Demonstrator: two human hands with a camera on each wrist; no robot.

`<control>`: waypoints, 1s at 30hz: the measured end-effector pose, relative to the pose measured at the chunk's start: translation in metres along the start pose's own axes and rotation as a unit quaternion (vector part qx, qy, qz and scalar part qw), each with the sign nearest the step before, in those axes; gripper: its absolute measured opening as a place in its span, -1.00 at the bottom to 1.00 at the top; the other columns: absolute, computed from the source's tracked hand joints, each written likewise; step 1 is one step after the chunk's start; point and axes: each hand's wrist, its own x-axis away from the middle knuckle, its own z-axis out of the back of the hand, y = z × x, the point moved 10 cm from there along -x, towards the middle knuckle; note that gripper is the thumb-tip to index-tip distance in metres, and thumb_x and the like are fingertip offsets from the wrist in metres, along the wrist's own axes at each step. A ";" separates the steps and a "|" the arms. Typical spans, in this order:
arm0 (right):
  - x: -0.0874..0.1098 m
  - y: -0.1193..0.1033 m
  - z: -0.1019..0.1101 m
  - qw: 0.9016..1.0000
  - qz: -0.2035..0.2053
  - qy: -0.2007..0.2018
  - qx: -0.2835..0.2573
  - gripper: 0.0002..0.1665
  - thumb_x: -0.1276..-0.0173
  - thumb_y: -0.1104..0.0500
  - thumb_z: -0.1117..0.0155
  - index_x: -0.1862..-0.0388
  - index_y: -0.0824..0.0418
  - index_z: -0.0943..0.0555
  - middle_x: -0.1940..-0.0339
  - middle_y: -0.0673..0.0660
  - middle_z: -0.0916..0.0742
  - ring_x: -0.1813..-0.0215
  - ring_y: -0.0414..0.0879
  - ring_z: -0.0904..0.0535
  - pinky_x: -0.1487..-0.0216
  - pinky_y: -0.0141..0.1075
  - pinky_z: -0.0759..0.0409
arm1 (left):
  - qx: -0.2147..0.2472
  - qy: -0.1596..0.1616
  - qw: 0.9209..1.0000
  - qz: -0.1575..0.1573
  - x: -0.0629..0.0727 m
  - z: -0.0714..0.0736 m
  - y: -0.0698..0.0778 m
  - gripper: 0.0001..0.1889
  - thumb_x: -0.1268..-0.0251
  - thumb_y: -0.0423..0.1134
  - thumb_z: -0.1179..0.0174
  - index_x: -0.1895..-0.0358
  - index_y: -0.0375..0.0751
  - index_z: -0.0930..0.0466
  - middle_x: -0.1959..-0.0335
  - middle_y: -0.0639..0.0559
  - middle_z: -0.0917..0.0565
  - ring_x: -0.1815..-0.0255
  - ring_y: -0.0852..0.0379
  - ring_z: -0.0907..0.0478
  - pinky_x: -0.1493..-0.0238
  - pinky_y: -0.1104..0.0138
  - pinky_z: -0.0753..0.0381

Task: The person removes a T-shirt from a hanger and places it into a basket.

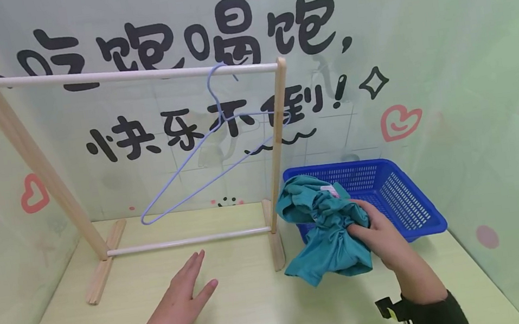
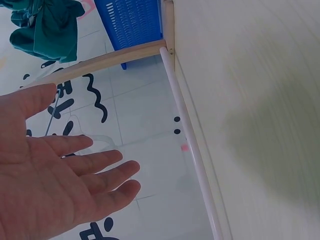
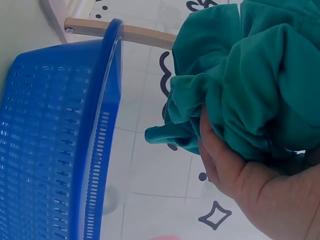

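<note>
A crumpled teal garment (image 1: 327, 229) hangs bunched from my right hand (image 1: 379, 234), which grips it in front of the blue basket. The right wrist view shows the thumb and fingers (image 3: 222, 162) pressed into the folds of the teal cloth (image 3: 250, 75); some fingertips are hidden by it. My left hand (image 1: 185, 292) is held over the table with nothing in it. Its fingers (image 2: 107, 162) are spread and nearly straight in the left wrist view. On the rack's top bar hangs a thin lavender clothes hanger (image 1: 186, 163), bare, towards the right end.
The wooden rack (image 1: 41, 152) stands on the table (image 1: 240, 317) near the back wall, with a white lower bar (image 1: 186, 242). To its right sits a blue plastic basket (image 1: 409, 197) with slotted walls. Printed sheets cover the walls around the table.
</note>
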 end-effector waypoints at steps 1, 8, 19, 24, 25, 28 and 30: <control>-0.001 0.001 0.001 1.000 -0.002 0.002 -0.001 -0.39 -0.39 0.31 -0.01 -0.39 0.27 -0.16 -0.36 0.31 -0.31 -0.28 0.17 -0.27 -0.29 0.06 -0.30 | -0.001 0.001 1.000 0.000 0.000 0.001 0.000 -0.19 -0.37 0.22 0.05 -0.48 -0.23 0.00 -0.49 -0.25 -0.05 -0.46 -0.32 -0.01 -0.34 -0.22 -0.11; -0.012 0.013 0.009 0.999 -0.023 0.023 -0.009 -0.36 -0.41 0.30 0.00 -0.43 0.31 -0.09 -0.38 0.33 -0.28 -0.30 0.16 -0.22 -0.33 0.08 -0.22 | -0.002 0.006 1.000 -0.001 0.000 0.003 0.002 -0.21 -0.38 0.19 0.04 -0.48 -0.24 -0.01 -0.49 -0.23 -0.06 -0.47 -0.29 -0.01 -0.35 -0.20 -0.11; -0.027 0.048 0.026 0.987 -0.083 0.110 -0.078 -0.31 -0.45 0.25 0.06 -0.48 0.29 0.02 -0.43 0.30 -0.21 -0.36 0.12 -0.16 -0.36 -0.02 -0.21 | 0.005 0.000 1.000 0.002 -0.001 0.000 0.002 -0.18 -0.36 0.24 0.06 -0.48 -0.24 0.00 -0.50 -0.22 -0.05 -0.48 -0.27 0.00 -0.37 -0.17 -0.09; -0.030 0.063 0.035 0.976 -0.099 0.159 -0.109 -0.27 -0.45 0.19 0.06 -0.50 0.27 0.07 -0.46 0.29 -0.17 -0.38 0.13 -0.14 -0.38 -0.02 -0.20 | 0.009 -0.006 1.000 0.008 0.000 -0.004 0.002 -0.19 -0.36 0.21 0.03 -0.48 -0.25 -0.01 -0.49 -0.22 -0.07 -0.48 -0.26 -0.01 -0.38 -0.16 -0.10; -0.031 0.066 0.038 0.974 -0.102 0.170 -0.112 -0.26 -0.45 0.18 0.06 -0.50 0.27 0.06 -0.46 0.29 -0.16 -0.38 0.14 -0.14 -0.38 -0.01 -0.19 | 0.009 -0.008 1.000 0.008 0.000 -0.005 0.002 -0.20 -0.36 0.19 0.02 -0.48 -0.25 -0.02 -0.49 -0.22 -0.07 -0.48 -0.26 -0.01 -0.38 -0.15 -0.10; -0.032 0.075 0.044 0.966 -0.107 0.204 -0.115 -0.25 -0.43 0.16 0.03 -0.50 0.25 0.05 -0.47 0.29 -0.16 -0.39 0.15 -0.14 -0.40 0.01 -0.19 | 0.006 -0.009 1.000 0.010 0.000 -0.005 0.003 -0.21 -0.36 0.18 0.00 -0.48 -0.25 -0.03 -0.49 -0.22 -0.08 -0.49 -0.25 -0.01 -0.39 -0.15 -0.10; -0.034 0.081 0.049 0.963 -0.106 0.224 -0.110 -0.24 -0.42 0.18 0.00 -0.50 0.25 0.04 -0.48 0.30 -0.16 -0.40 0.16 -0.13 -0.41 0.03 -0.19 | 0.005 -0.007 1.000 0.009 0.000 -0.005 0.004 -0.21 -0.36 0.18 0.01 -0.47 -0.25 -0.03 -0.49 -0.22 -0.08 -0.48 -0.26 -0.01 -0.38 -0.15 -0.10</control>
